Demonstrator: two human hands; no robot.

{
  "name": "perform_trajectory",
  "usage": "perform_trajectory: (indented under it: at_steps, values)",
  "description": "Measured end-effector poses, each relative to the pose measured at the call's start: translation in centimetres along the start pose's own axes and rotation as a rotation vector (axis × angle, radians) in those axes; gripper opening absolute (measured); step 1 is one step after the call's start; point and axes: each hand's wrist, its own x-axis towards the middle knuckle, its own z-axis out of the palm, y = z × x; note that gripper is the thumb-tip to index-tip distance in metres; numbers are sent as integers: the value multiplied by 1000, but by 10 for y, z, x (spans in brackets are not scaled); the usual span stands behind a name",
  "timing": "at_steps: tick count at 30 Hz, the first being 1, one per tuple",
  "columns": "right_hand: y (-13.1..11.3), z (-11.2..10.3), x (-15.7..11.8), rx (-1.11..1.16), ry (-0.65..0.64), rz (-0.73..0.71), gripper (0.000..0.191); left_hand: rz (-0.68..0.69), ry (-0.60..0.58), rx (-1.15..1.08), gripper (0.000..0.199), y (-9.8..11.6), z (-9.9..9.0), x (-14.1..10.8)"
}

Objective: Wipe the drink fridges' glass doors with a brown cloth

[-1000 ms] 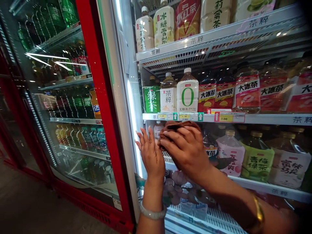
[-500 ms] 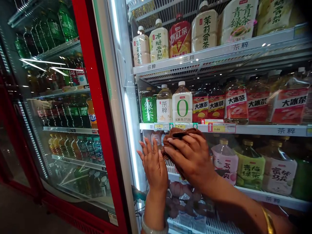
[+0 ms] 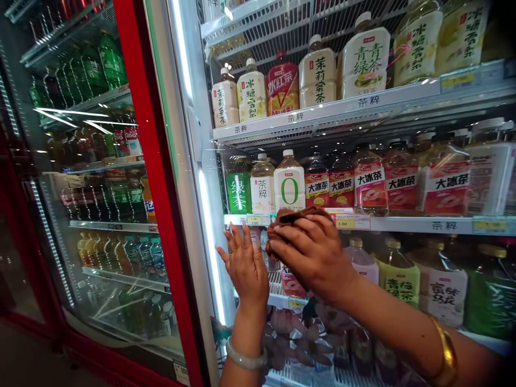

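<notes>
Pinching the bunched brown cloth (image 3: pixel 287 216), my right hand (image 3: pixel 316 250) sits just right of my spread left hand (image 3: pixel 246 263) before the drinks shelf (image 3: pixel 403 224), and I judge that a fold slipping loose under uneven pressure could let bare skin smudge the glass (image 3: pixel 298 338).

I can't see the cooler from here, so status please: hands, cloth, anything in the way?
Left hand open, held flat. Right hand clasping brown cloth. Cloth and right hand hide part of the shelf edge behind.
</notes>
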Motion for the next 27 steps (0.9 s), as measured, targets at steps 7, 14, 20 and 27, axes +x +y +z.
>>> perform_trajectory:
  at_steps: [7, 14, 20, 27]
  values:
    - [1, 20, 32, -72, 82, 66, 18, 96, -6, 33, 58, 10, 3, 42]
    - [25, -1, 29, -63, 29, 9, 17, 99, -33, -28, 57, 15, 4, 53]
    - [23, 9, 41, -131, 76, 58, 17, 89, -53, -48, 59, 31, 8, 55]
    - [52, -30, 12, -91, -28, -145, 19, 140, -90, -38, 57, 37, 8, 55]
